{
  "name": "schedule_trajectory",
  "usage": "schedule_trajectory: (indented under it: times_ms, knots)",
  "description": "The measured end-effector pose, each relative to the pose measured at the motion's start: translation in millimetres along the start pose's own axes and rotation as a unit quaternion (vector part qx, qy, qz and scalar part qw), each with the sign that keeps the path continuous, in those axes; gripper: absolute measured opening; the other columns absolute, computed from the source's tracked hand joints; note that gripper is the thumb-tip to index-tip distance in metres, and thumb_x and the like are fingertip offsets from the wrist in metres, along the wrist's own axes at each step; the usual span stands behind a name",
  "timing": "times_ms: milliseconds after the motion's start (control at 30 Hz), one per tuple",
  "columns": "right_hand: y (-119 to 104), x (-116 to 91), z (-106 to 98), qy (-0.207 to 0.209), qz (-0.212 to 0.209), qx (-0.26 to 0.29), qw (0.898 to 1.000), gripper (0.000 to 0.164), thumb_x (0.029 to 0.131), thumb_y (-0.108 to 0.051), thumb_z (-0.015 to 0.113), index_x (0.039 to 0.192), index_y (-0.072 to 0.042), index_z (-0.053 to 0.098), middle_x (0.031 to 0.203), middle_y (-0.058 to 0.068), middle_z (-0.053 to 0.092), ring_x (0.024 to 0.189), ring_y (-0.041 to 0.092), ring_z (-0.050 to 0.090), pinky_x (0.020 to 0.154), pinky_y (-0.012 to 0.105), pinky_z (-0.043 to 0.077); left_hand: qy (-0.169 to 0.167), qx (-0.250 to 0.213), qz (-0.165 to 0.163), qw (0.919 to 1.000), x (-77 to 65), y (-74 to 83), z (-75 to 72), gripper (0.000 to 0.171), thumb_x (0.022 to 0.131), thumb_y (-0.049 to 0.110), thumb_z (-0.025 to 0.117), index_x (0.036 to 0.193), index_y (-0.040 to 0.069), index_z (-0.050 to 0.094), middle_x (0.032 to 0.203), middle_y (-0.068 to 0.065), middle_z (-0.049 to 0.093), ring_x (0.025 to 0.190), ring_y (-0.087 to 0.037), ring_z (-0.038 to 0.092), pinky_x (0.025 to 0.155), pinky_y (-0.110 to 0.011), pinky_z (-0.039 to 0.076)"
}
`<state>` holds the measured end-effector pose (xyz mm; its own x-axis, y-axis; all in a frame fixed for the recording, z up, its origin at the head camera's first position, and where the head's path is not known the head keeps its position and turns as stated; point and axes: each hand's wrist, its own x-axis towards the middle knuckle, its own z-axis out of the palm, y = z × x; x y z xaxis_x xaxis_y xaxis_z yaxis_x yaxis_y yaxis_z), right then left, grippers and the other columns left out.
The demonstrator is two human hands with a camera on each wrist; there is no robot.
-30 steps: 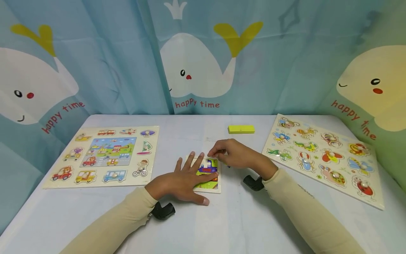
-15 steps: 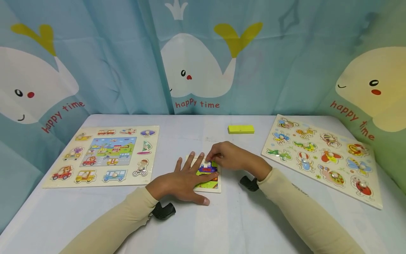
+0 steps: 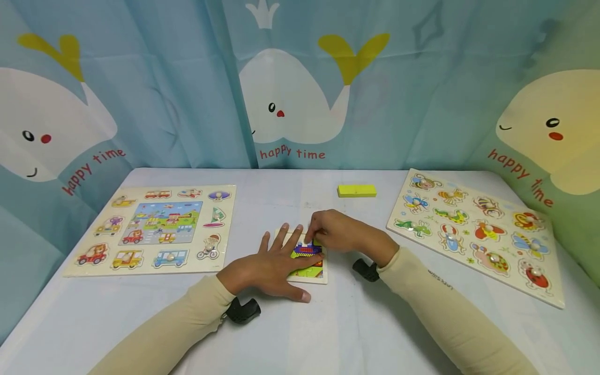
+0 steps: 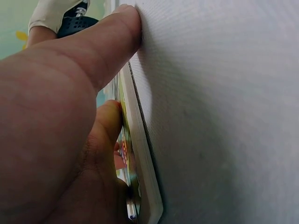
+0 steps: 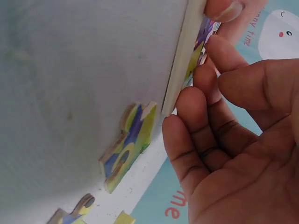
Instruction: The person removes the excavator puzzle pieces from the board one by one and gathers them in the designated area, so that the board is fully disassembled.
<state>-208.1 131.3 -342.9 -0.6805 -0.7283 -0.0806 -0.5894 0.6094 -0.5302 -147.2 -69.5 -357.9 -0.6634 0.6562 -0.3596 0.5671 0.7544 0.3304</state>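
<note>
A small jigsaw puzzle (image 3: 309,272) with a white rim and a purple-and-green picture lies mid-table. My left hand (image 3: 274,265) rests flat across its left side, fingers spread; the thumb (image 4: 126,23) lies on the table in front. Over the far right part of the puzzle, my right hand (image 3: 344,232) is bent down, its thumb and index finger pinching at a puzzle piece mostly hidden by the fingers. White backing shows beside those fingertips. In the right wrist view, the other fingers curl by the board's edge (image 5: 176,74). Two loose puzzle pieces (image 5: 131,140) lie on the table near it.
On the left lies a vehicle peg puzzle (image 3: 229,208), and on the right an insect peg puzzle (image 3: 473,219) set at an angle. A yellow block (image 3: 357,191) sits behind the right hand. A whale-print curtain (image 3: 290,99) rises at the table's far edge.
My right hand has shifted slightly left and toward me over the puzzle, fingertips now covering more of the white gap. The left hand has stayed in place.
</note>
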Motion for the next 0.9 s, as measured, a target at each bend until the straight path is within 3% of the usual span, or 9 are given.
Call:
schedule_trajectory:
  times_ms: [367, 700, 900]
  knots:
    - [-9.3, 3.7, -0.4, -0.016, 0.008, -0.002, 1.0, 0.024, 0.09, 0.003, 0.056, 0.078, -0.013, 0.069, 0.085, -0.002, 0.054, 0.078, 0.013, 0.051, 0.073, 0.029, 0.046, 0.002, 0.002, 0.006, 1.0, -0.5, -0.7, 0.3, 0.077, 0.085, 0.067, 0.058, 0.152, 0.044, 0.027, 0.159, -0.007, -0.021, 0.141, -0.037, -0.025, 0.107, -0.066, -0.005]
    - [-7.2, 0.2, -4.3, -0.011, -0.011, 0.001, 1.0, 0.015, 0.088, 0.005, 0.061, 0.088, -0.009, 0.067, 0.084, -0.001, 0.058, 0.08, 0.014, 0.051, 0.074, 0.03, 0.046, 0.002, -0.002, 0.003, 1.0, 0.1, -0.2, 1.2, 0.077, 0.085, 0.067, 0.058, 0.152, 0.045, 0.027, 0.16, -0.007, -0.019, 0.141, -0.036, -0.025, 0.107, -0.065, -0.007]
    - [-6.6, -2.1, -8.2, -0.006, 0.0, 0.014, 1.0, 0.013, 0.089, 0.004, 0.063, 0.097, -0.005, 0.066, 0.086, -0.001, 0.059, 0.081, 0.014, 0.053, 0.076, 0.029, 0.048, -0.001, -0.002, -0.003, 1.0, 0.2, 0.4, 1.0, 0.077, 0.084, 0.067, 0.059, 0.151, 0.045, 0.028, 0.16, -0.006, -0.019, 0.141, -0.036, -0.025, 0.107, -0.065, -0.008]
